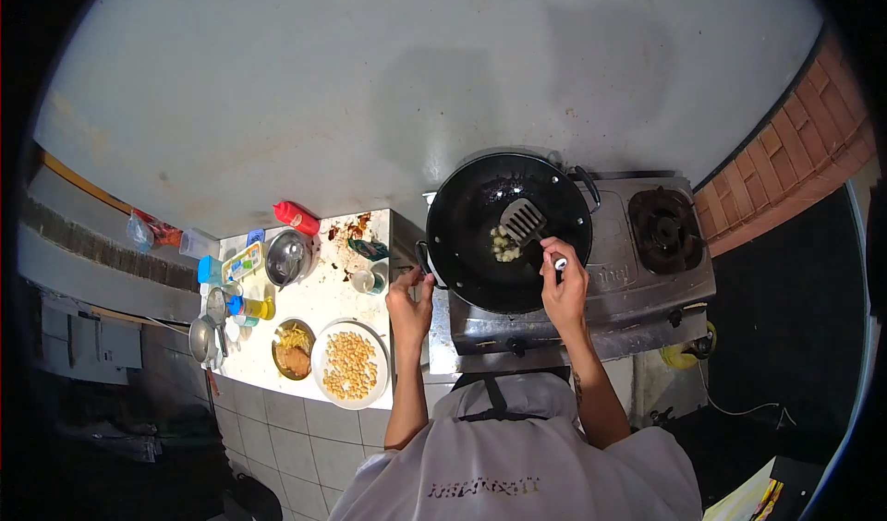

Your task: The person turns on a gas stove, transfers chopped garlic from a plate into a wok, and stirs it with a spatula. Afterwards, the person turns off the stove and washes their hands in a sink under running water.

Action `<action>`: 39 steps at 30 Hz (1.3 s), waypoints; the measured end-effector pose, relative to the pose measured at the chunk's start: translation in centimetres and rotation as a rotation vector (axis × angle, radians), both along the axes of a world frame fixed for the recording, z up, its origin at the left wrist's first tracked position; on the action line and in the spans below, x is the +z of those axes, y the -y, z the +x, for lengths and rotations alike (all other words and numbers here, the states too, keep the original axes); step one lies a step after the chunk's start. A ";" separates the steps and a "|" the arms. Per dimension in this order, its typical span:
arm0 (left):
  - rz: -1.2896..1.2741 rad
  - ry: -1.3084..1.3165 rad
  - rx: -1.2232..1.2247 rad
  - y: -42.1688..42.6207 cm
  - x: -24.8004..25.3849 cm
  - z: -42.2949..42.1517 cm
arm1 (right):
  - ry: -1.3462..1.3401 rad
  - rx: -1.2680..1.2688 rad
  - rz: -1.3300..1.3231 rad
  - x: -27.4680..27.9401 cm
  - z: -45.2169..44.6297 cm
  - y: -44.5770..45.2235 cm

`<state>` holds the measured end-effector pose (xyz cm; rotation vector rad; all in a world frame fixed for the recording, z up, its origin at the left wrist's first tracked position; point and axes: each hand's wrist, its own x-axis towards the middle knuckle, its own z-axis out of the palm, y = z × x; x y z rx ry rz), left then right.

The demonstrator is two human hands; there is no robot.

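Note:
A black wok (462,235) sits on the left side of a steel gas stove. Small pale chopped pieces (504,246) lie in its bottom, next to the slotted head of a spatula (523,220). My right hand (565,290) is closed around the spatula's handle, over the wok's near right rim. At the left rim, my left hand (409,310) has its fingers curled at the wok's side handle (423,257); the exact contact is partly hidden.
Left of the stove, a white counter (319,290) bears a plate (320,380) of beige nuts or beans, a bowl (275,355) of yellow and orange food, a metal bowl (277,276), a red bottle (296,217) and a glass (366,283). A bare burner (665,231) is at right.

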<state>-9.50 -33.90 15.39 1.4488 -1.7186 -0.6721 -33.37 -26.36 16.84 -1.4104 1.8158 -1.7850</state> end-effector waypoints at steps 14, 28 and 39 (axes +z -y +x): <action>0.028 0.004 0.008 0.0 0.6 -0.2 | -0.073 0.026 0.027 0.0 -0.1 -0.3; 0.028 -0.007 -0.033 0.1 0.2 0.1 | -0.063 0.113 -0.034 1.6 0.0 -0.9; -0.005 -0.008 -0.021 0.0 0.6 0.0 | -0.068 0.108 -0.009 -0.3 0.4 -1.4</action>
